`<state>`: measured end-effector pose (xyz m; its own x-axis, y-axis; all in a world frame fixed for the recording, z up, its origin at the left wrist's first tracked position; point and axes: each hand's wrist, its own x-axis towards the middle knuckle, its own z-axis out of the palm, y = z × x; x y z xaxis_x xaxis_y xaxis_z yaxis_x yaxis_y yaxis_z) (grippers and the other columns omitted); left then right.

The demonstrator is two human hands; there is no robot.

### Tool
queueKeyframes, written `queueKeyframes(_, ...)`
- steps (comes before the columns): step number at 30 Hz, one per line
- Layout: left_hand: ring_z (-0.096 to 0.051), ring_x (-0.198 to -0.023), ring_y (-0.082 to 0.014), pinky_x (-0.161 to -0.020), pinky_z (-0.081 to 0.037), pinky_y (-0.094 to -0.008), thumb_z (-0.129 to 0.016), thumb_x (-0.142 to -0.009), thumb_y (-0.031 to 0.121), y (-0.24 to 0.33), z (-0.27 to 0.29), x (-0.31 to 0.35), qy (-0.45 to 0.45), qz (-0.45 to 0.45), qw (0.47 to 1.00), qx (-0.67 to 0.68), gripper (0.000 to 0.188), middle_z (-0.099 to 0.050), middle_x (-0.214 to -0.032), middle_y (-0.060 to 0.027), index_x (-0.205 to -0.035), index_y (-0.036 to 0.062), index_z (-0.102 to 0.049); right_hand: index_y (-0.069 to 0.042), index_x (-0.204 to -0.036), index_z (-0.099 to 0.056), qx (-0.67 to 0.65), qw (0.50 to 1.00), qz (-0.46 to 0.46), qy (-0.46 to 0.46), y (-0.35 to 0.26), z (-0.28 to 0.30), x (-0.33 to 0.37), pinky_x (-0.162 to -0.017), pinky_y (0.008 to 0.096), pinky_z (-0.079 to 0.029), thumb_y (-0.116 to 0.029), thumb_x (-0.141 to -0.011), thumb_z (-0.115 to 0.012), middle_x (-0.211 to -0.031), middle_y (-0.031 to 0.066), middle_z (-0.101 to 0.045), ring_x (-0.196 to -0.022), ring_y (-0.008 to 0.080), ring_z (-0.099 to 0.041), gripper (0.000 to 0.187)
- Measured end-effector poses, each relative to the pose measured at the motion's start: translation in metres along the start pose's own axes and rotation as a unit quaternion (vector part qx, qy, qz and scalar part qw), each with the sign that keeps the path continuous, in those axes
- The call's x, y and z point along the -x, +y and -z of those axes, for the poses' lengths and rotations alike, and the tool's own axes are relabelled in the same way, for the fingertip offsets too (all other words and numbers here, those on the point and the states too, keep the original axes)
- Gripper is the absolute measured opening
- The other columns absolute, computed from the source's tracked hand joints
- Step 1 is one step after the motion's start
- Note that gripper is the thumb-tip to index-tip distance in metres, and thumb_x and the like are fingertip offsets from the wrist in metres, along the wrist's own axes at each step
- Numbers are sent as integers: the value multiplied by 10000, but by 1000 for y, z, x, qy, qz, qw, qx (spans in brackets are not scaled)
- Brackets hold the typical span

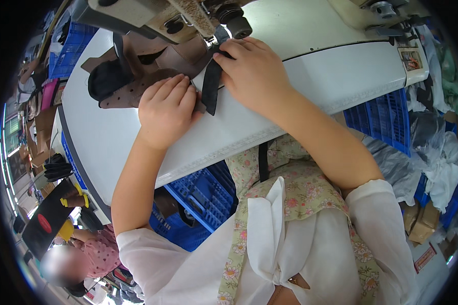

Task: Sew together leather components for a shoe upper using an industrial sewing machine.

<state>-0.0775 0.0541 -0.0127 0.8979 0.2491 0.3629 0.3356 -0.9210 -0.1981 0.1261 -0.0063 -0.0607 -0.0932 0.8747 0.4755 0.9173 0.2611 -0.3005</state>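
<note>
A sewing machine head (188, 20) hangs over the white table at the top. Beneath it lies a brown shoe upper (175, 60) with perforated sides and a black padded part at its left end. My left hand (168, 109) is closed over the near edge of the upper, fingers curled and pressed together. Close to the needle area, my right hand (254, 71) pinches a black strip (211, 86), whose free end hangs toward me over the table. The fingertips of my right hand are partly hidden beside the machine's presser parts.
The white table (331, 76) carries a printed ruler along its front edge. Blue plastic crates (203, 198) stand below it, with another blue crate (379, 119) at the right. Plastic bags (432, 152) and cardboard are piled on the right. Another person (99, 254) sits at the lower left.
</note>
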Motion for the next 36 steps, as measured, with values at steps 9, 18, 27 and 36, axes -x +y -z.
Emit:
queueKeyframes(9, -689, -967, -202, -861, -533, -360, -712, -629, 180, 0, -3, 3, -4, -6, 1000, -8, 262, -728, -989, -67, -856, 50, -692, -87, -1099, -711, 2, 1000, 26, 16, 5, -1, 2, -1007, 405, -452, -149, -785, -671, -1154, 74, -650, -1107, 263, -610, 322)
queueKeyframes(18, -677, -984, -202, -875, -522, -356, -682, -597, 259, 14, -7, 0, -18, -7, 1000, -21, 362, -715, -1010, -66, -896, 54, -679, -69, -1052, -716, -28, 999, 39, 13, 17, 3, -3, -1055, 397, -412, -161, -792, -656, -1102, 64, -683, -1110, 214, -621, 282)
queueKeyframes(27, -683, -915, -244, -837, -534, -360, -609, -630, 171, 20, -13, -2, 28, -14, 999, -30, 213, -707, -889, -119, -781, 30, -659, -62, -1007, -714, -35, 998, 50, 8, 8, 7, 4, -926, 380, -437, -118, -758, -657, -1056, 43, -682, -1058, 189, -627, 261)
queueKeyframes(36, -684, -880, -255, -827, -534, -354, -604, -624, 158, 31, -20, -7, 44, -9, 998, -46, 177, -702, -834, -131, -736, 31, -660, -53, -1021, -712, -33, 998, 57, 22, 13, 1, 1, -980, 388, -447, -78, -753, -658, -1087, 55, -669, -1082, 227, -615, 274)
